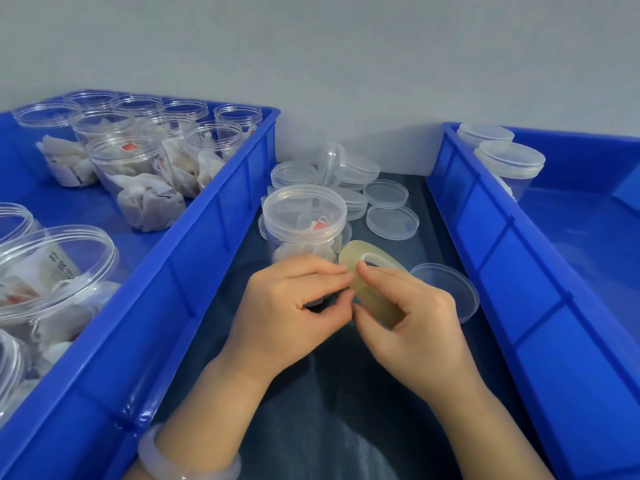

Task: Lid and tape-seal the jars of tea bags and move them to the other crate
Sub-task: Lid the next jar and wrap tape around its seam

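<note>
Left crate [194, 244] is holding open jars [138, 174] of tea bags; right crate [502, 244] is holding two capped jars [509, 161]. One lidded jar [304, 209] is standing between the crates, just beyond my hands. My right hand [415, 327] is gripping the tape roll [375, 292]; my left hand [294, 306] is pinching its rim. My fingertips are hiding the tape's end.

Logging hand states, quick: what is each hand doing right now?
Left hand: pinches the edge of the tape roll.
Right hand: grips the tape roll.
</note>
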Demonstrator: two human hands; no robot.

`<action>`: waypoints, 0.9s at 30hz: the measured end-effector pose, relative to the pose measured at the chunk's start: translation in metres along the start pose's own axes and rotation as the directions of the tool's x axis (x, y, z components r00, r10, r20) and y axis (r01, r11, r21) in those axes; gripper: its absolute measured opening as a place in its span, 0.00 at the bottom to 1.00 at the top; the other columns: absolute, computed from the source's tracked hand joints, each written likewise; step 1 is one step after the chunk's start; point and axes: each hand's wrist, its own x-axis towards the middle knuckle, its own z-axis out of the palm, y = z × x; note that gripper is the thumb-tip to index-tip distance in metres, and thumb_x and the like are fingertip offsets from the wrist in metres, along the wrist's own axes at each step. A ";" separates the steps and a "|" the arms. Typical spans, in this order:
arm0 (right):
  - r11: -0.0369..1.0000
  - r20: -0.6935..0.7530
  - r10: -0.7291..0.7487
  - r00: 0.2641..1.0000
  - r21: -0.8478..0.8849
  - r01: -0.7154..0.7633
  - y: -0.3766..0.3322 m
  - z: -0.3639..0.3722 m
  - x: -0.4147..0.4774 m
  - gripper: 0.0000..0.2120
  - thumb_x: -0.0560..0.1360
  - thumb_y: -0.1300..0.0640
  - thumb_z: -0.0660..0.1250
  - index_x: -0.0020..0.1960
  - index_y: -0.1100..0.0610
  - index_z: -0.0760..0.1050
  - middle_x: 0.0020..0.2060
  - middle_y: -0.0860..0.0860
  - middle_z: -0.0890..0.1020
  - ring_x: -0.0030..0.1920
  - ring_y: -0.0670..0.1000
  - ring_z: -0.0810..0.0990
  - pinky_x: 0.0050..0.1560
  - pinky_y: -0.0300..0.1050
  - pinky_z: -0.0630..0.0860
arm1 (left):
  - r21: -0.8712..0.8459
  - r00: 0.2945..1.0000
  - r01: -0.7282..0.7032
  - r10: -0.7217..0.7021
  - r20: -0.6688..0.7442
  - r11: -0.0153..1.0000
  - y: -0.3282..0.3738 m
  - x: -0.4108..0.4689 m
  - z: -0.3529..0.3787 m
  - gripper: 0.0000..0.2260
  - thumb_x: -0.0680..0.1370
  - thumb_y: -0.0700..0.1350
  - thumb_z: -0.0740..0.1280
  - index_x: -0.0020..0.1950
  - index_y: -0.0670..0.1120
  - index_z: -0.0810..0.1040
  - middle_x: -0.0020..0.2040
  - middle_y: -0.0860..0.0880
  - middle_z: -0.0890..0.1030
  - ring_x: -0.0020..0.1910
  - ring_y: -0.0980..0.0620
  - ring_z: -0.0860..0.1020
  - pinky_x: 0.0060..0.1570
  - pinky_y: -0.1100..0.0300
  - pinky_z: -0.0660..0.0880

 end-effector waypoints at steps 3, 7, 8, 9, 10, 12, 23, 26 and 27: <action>1.000 0.002 0.000 1.000 -0.012 0.000 0.000 0.001 -0.001 0.17 0.66 0.64 0.71 0.54 0.66 0.80 0.46 0.52 0.84 0.52 0.48 0.77 0.53 0.22 0.68 | 0.019 1.000 0.009 -0.009 0.018 1.000 0.001 0.001 0.000 0.05 0.67 0.36 0.74 0.41 0.40 0.86 0.41 0.48 0.84 0.39 0.58 0.80 0.41 0.62 0.79; 1.000 0.029 0.009 1.000 -0.015 -0.008 -0.001 0.002 -0.003 0.17 0.65 0.63 0.71 0.53 0.65 0.81 0.44 0.54 0.85 0.51 0.48 0.78 0.50 0.24 0.70 | 0.016 0.998 0.011 -0.012 0.056 1.000 -0.001 0.002 -0.004 0.04 0.66 0.35 0.73 0.40 0.40 0.86 0.39 0.48 0.84 0.37 0.58 0.79 0.38 0.61 0.79; 1.000 0.033 0.006 0.999 -0.014 -0.006 0.000 0.002 -0.003 0.16 0.64 0.63 0.71 0.52 0.65 0.82 0.44 0.54 0.85 0.50 0.48 0.78 0.50 0.26 0.71 | 0.003 0.998 0.018 -0.018 0.065 1.000 -0.002 0.002 -0.005 0.04 0.67 0.34 0.72 0.40 0.40 0.86 0.39 0.48 0.84 0.36 0.58 0.79 0.37 0.61 0.78; 1.000 0.033 0.009 0.999 -0.012 -0.009 0.000 0.003 -0.003 0.16 0.64 0.63 0.71 0.52 0.64 0.82 0.44 0.54 0.85 0.49 0.48 0.78 0.49 0.26 0.71 | -0.013 0.997 0.025 -0.024 0.074 1.000 -0.002 0.002 -0.006 0.05 0.67 0.34 0.72 0.40 0.40 0.86 0.39 0.49 0.84 0.36 0.58 0.79 0.37 0.61 0.78; 1.000 0.032 0.016 0.999 -0.010 -0.015 0.000 0.003 -0.003 0.17 0.64 0.63 0.71 0.53 0.64 0.82 0.45 0.53 0.85 0.50 0.47 0.78 0.50 0.26 0.71 | -0.031 0.996 0.029 -0.026 0.085 0.999 -0.003 0.002 -0.007 0.05 0.67 0.35 0.72 0.41 0.40 0.86 0.40 0.49 0.84 0.37 0.58 0.80 0.37 0.60 0.79; 0.999 0.030 0.033 0.999 -0.003 -0.033 -0.001 0.004 -0.003 0.17 0.65 0.62 0.71 0.54 0.63 0.81 0.46 0.52 0.84 0.51 0.46 0.78 0.51 0.25 0.71 | -0.066 0.993 0.020 -0.011 0.120 0.998 -0.005 0.002 -0.010 0.06 0.69 0.37 0.73 0.44 0.41 0.85 0.43 0.50 0.84 0.40 0.59 0.80 0.40 0.61 0.79; 0.990 0.066 0.116 0.991 0.069 -0.121 -0.004 -0.002 -0.001 0.15 0.65 0.59 0.70 0.52 0.57 0.83 0.43 0.47 0.84 0.43 0.45 0.80 0.44 0.29 0.74 | -0.097 0.977 -0.077 0.095 0.193 0.992 -0.010 0.003 -0.010 0.10 0.76 0.42 0.67 0.53 0.41 0.84 0.47 0.44 0.81 0.43 0.48 0.81 0.43 0.53 0.79; 0.991 0.063 0.107 0.992 0.074 -0.111 -0.005 -0.002 -0.001 0.13 0.65 0.60 0.71 0.50 0.56 0.82 0.46 0.47 0.82 0.41 0.47 0.80 0.43 0.30 0.74 | -0.100 0.976 -0.078 0.096 0.197 0.992 -0.010 0.002 -0.010 0.10 0.76 0.42 0.66 0.53 0.41 0.84 0.47 0.44 0.81 0.44 0.49 0.81 0.43 0.53 0.79; 0.991 0.061 0.103 0.993 0.076 -0.108 -0.005 -0.002 -0.001 0.13 0.65 0.60 0.71 0.50 0.55 0.82 0.48 0.47 0.81 0.43 0.46 0.80 0.44 0.30 0.74 | -0.088 0.976 -0.084 0.100 0.195 0.993 -0.010 0.003 -0.010 0.10 0.76 0.42 0.66 0.53 0.41 0.84 0.47 0.44 0.81 0.44 0.50 0.81 0.44 0.55 0.79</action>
